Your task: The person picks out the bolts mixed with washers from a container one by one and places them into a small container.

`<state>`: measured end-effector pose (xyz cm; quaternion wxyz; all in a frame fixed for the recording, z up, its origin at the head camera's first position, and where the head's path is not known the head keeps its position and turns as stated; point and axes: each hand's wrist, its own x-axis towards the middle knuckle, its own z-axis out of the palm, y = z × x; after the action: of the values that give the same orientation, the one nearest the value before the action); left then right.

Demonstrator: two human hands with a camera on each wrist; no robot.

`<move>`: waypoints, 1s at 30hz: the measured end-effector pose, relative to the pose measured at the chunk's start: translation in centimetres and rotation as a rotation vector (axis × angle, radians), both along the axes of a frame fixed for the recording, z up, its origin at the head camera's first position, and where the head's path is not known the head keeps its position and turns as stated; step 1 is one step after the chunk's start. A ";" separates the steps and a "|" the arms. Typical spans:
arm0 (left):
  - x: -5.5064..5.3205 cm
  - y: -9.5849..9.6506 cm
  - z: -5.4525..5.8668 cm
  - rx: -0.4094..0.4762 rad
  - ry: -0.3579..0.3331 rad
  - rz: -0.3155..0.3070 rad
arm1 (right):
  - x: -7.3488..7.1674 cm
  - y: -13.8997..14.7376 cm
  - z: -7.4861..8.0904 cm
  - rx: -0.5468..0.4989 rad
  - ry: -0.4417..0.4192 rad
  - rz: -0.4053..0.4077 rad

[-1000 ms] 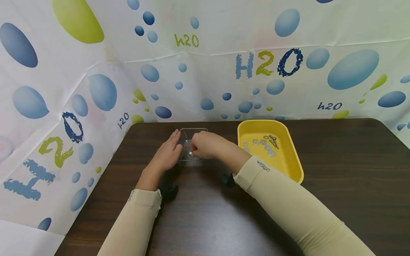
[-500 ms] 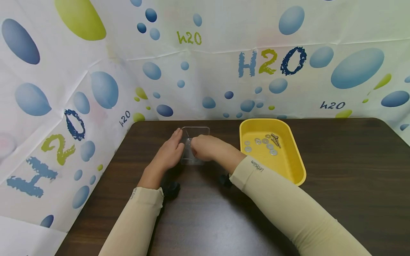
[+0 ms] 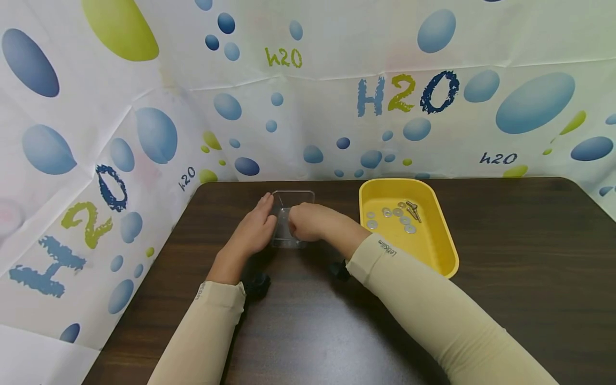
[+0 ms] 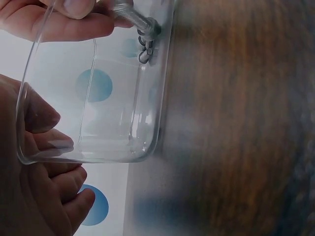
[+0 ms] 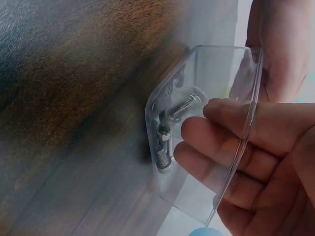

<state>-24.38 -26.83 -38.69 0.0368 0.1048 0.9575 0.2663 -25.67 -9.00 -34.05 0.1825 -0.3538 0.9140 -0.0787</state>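
A small clear plastic box [image 3: 292, 191] stands on the dark table. My left hand [image 3: 253, 227] rests along its left side, thumb and fingers against the wall near the rim. My right hand [image 3: 313, 222] reaches down into the box from the right. In the right wrist view its fingers [image 5: 194, 128] are bent inside. A threaded bolt [image 5: 184, 108] stands tilted up from the box floor, its end right at the fingertips. The left wrist view shows this bolt [image 4: 135, 17] beside the right thumb and finger. More bolts [image 5: 162, 157] lie on the box floor below.
A yellow tray [image 3: 445, 235] stands to the right of the box. Several flat washers [image 3: 398, 212] and some bolts [image 3: 413, 211] lie in it. The right forearm [image 3: 409, 283] passes in front of the tray. A printed sheet [image 3: 327, 128] hangs behind the table [image 3: 510, 256].
The right hand has moved down into the box, and the shiny metal piece seen at its fingers a second ago is now hidden in the head view. The left hand stays put.
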 end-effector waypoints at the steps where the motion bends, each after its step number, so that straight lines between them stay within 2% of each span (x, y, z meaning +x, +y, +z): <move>1: 0.0 0.0 0.0 -0.001 0.000 0.001 | 0.0 0.1 0.0 -0.007 0.000 0.003; 8: 0.0 0.1 0.1 -0.009 0.003 0.004 | -0.3 1.1 0.6 -0.095 -0.010 -0.007; 18: 0.1 0.1 0.3 -0.004 0.015 0.016 | -0.6 3.9 3.2 -0.175 0.014 -0.070; 24: 0.6 1.4 0.7 -0.011 0.075 -0.031 | -1.5 6.6 4.4 -0.198 0.065 -0.092; 27: 1.2 2.5 1.1 -0.028 0.107 -0.062 | -2.0 8.3 4.9 -0.222 0.096 -0.097; 30: 1.8 3.8 1.5 -0.041 0.132 -0.097 | -2.4 10.2 5.3 -0.249 0.112 -0.137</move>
<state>-22.58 -23.00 -37.18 -0.0117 0.1677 0.9568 0.2370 -28.04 1.17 -28.79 0.0803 -0.3143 0.9279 -0.1839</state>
